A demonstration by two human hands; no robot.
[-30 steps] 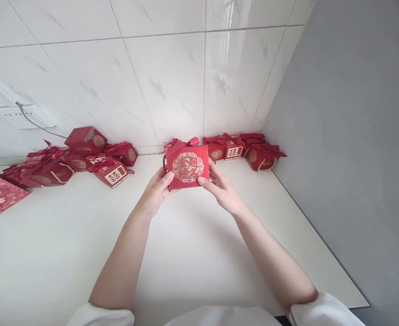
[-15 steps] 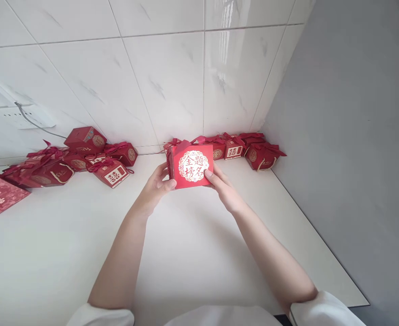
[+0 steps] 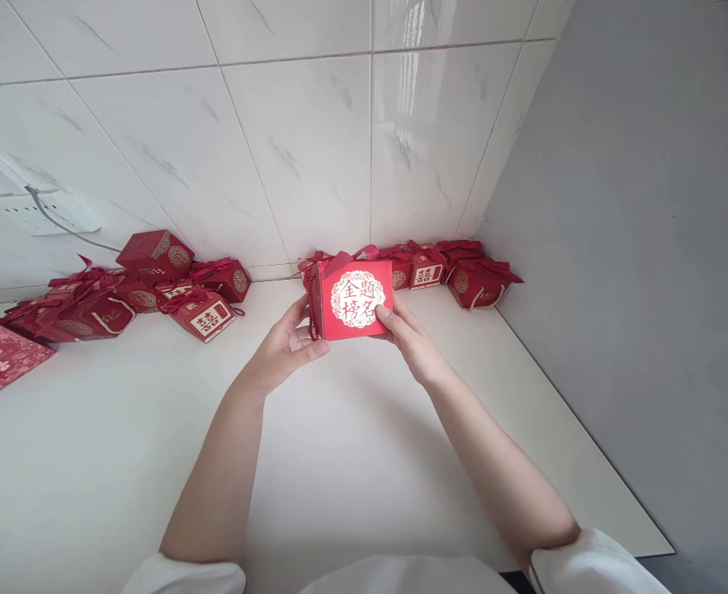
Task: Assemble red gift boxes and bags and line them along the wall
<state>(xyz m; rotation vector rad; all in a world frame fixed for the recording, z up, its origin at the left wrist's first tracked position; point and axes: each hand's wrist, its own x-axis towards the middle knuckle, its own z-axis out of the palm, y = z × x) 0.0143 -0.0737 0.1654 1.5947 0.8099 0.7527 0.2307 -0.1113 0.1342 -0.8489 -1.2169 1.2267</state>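
Between my two hands is a red gift box, its front bearing gold-edged white lettering in a round floral pattern. A red ribbon bow lies along its top, and a dark red rope handle hangs on its left side. My right hand grips the right side, thumb on the front face and fingers behind. Around the lower left corner curls my left hand, its thumb below the bottom edge; its fingertips are partly hidden behind the box and rope.
Red gift boxes with ribbons crowd the left along the tiled wall; another group sits in the right corner. A red patterned box stands at far left. A cable runs from a wall socket. The white tabletop meets a grey panel.
The gift box has shifted slightly right and up. My left thumb has slid off its front face to below the lower left corner, while my right hand keeps its grip.
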